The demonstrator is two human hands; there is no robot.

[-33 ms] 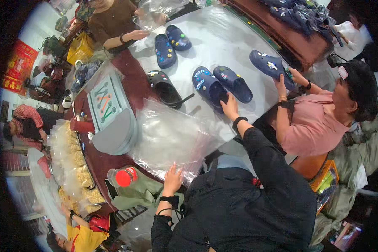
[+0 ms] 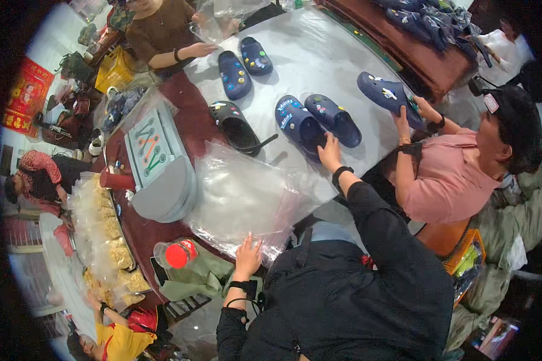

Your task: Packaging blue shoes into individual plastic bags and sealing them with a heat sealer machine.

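My right hand (image 2: 329, 151) rested fingers-flat on the heel of a blue clog (image 2: 298, 124), part of a pair mid-table; foam, so light and springy, best pinched at the heel rim. My left hand (image 2: 247, 256) lay spread on the stack of clear bags (image 2: 241, 198), which looked slippery, though I couldn't be certain

- To my left, a black clog (image 2: 238, 127) lies on the grey table (image 2: 319, 54), strap trailing.
- Farther from me, a navy pair (image 2: 244, 65) sits by a co-worker's hand (image 2: 202, 49).
- On my right, a person in pink (image 2: 448, 180) holds another navy clog (image 2: 386, 93).
- A stack of grey lids (image 2: 162, 180) rests on the red surface.
- A red-capped jar (image 2: 176, 254) lies just beside green cloth (image 2: 208, 274).
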